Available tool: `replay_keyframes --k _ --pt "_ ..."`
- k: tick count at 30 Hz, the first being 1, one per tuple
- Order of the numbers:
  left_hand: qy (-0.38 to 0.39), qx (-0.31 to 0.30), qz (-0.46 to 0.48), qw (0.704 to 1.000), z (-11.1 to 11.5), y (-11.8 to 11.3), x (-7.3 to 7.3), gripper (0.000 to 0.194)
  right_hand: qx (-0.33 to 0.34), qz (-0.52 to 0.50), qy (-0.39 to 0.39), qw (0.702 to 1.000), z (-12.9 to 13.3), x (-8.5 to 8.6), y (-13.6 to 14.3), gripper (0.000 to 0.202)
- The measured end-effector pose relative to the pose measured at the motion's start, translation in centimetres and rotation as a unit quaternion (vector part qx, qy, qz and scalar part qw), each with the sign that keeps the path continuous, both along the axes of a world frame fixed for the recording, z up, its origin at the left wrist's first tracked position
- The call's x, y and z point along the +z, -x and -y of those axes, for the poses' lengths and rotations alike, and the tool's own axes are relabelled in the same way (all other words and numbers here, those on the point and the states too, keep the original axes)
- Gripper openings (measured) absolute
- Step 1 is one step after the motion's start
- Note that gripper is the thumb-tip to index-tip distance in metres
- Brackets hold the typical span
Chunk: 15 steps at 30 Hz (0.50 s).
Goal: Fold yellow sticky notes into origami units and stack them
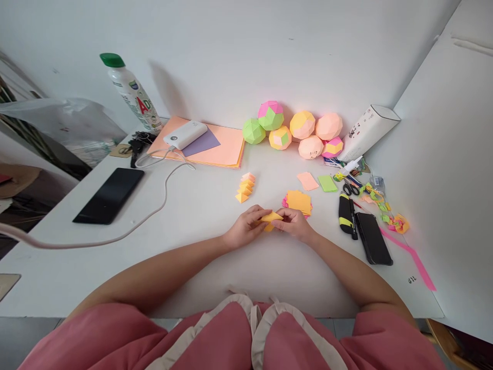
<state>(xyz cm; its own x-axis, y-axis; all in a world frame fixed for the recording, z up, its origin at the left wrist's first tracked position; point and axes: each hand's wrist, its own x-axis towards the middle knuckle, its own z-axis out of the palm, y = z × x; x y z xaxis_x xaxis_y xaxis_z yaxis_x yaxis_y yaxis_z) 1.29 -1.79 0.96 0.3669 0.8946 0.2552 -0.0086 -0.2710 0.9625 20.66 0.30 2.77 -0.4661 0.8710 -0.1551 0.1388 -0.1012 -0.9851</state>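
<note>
At the near side of the desk [200,205], the left hand [246,227] and the right hand [296,225] are facing each other with one yellow paper [272,217] between them. Each is pinching an end, probably because so small a fold is needing both sides steadied at once. The stack [299,202] is sitting just beyond the right hand, likely for easy reach; the folded pieces [245,188] are making a slanting row beyond the left hand, seemingly to stay in order. The paper balls [302,125] are resting near the wall [231,61], presumably out of the way. As for the paper, the left fingers are covering its left end, the right thumb and fingers are gripping its right, and a flap [269,226] is showing below, between the hands. What the hidden fingertips are doing underneath, I am not able to tell.
</note>
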Motion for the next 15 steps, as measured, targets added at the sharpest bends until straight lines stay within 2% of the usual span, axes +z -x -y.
replay_keyframes --k 7,15 --pt "-0.006 0.041 -0.032 0.999 -0.15 0.06 -0.32 0.030 -0.016 -0.015 -0.039 0.999 0.15 -0.31 -0.15 0.021" --pt "-0.019 0.026 -0.091 0.995 -0.26 0.04 -0.71 0.029 -0.056 -0.021 -0.099 0.993 0.62 -0.55 -0.07 0.017"
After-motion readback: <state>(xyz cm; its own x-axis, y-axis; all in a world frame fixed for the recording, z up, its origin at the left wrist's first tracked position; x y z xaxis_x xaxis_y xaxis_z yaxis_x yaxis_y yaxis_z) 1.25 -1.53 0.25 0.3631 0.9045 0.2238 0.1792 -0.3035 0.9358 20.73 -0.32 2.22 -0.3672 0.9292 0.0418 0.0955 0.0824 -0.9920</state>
